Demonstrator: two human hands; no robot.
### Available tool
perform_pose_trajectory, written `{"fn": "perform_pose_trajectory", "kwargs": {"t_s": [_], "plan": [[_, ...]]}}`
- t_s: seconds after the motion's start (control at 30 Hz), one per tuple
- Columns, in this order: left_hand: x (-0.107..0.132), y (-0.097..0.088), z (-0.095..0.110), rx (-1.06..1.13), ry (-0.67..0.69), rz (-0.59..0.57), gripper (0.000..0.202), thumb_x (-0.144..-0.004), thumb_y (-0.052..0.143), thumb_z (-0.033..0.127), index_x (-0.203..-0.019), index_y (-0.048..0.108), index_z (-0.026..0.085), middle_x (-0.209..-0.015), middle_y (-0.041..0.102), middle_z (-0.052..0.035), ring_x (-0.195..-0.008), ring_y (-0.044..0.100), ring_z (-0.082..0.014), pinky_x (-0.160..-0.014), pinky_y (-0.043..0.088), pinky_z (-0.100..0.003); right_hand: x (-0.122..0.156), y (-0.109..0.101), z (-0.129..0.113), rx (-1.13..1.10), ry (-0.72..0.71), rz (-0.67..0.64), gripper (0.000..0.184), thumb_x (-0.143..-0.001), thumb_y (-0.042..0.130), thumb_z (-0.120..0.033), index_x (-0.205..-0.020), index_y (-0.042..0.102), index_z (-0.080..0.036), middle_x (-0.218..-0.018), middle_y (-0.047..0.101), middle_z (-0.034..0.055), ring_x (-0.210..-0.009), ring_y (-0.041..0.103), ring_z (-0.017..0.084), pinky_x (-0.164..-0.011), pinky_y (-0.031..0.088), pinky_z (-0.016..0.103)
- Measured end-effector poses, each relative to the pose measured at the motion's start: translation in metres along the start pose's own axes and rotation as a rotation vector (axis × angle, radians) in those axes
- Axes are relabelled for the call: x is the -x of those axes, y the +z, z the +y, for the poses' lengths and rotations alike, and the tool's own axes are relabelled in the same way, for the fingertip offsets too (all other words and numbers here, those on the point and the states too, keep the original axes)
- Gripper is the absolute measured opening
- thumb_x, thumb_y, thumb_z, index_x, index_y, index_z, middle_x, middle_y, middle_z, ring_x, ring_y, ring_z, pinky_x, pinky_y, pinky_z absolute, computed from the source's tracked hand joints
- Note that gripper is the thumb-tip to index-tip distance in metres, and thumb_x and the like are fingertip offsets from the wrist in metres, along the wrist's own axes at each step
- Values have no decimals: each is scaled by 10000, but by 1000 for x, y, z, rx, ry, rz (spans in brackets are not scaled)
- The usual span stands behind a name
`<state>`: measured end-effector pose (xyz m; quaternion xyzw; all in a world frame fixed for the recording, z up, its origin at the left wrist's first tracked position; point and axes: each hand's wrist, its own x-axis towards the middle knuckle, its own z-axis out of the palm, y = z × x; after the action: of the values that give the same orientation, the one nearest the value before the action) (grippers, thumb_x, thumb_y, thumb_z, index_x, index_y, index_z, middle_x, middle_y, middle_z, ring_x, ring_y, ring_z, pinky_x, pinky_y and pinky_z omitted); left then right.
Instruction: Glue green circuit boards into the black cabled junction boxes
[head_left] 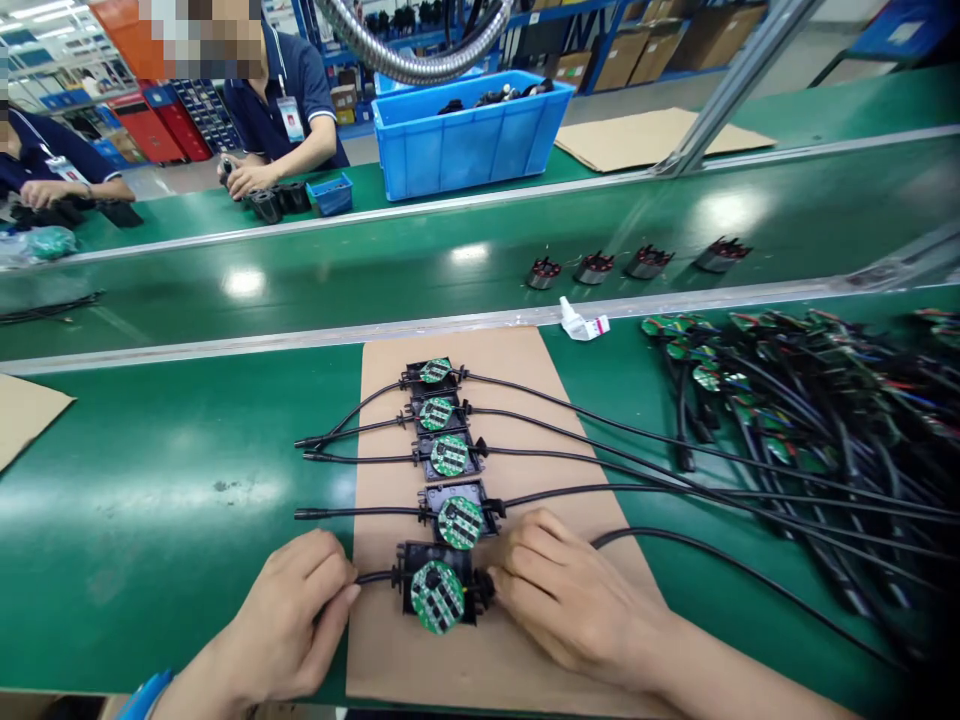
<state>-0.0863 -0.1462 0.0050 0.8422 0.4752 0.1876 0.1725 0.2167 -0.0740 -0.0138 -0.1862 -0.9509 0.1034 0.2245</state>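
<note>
Nearest me on a cardboard sheet (420, 665) lies a black plastic housing (409, 597) with a round green circuit board (438, 597) over it. My left hand (289, 615) pinches the short black cable (375, 577) at the housing's left. My right hand (574, 595) is closed on the black cable (622, 535) where it enters the right side; its fingertips are partly hidden. Beyond it, several more housings with boards stand in a column, such as the one with a board (460, 522) just behind. Each has cables leaving both sides.
A heap of wired boards (795, 420) covers the right of the green bench. A small white tube (583, 322) lies near the rail. Several motor stators (596, 267) sit on the belt. Across it are a blue bin (472, 140) and two co-workers, one with visible hands (251, 178).
</note>
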Motion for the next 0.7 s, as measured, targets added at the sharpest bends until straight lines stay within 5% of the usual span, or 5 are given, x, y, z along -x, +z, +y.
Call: {"fn": "perform_pose_trajectory", "kwargs": {"t_s": [0.27,0.47,0.57,0.63,0.7], "plan": [[-8,11,6,-55,-64,-136,102,-857,428,142,-773,440,197,-744,519,-30,-675,485,-189,-601,376,-305,11,2,11,-13,26,-18,206,-845,444,-31,-880,610,-148,-741,572,50,-749,459,178,-714,341,365],[-21,-5,5,13,-44,-125,18,-838,495,190,-822,499,199,-770,573,-24,-700,563,-177,-603,428,-269,0,-35,20,-89,67,-49,162,-823,500,-174,-914,634,-171,-795,585,71,-789,500,199,-723,375,365],[-39,-19,-3,8,-14,-69,96,-889,466,194,-804,510,201,-732,570,-6,-667,563,-144,-595,422,-230,-23,-68,63,-12,267,-76,171,-849,486,-223,-812,649,-183,-809,617,72,-814,518,194,-788,405,352],[-58,-26,-6,31,-7,-65,152,-917,449,212,-779,513,202,-726,571,-1,-664,558,-130,-596,415,-213,-41,-90,109,133,626,-108,199,-880,480,-244,-828,663,-185,-882,647,72,-912,542,201,-898,396,345],[-79,-32,-7,65,-22,-64,185,-931,439,243,-774,527,202,-733,577,-1,-666,552,-127,-601,411,-210,-58,-107,157,228,826,-72,223,-901,470,-231,-961,658,-126,-1011,641,137,-1042,530,261,-985,348,433]]}}
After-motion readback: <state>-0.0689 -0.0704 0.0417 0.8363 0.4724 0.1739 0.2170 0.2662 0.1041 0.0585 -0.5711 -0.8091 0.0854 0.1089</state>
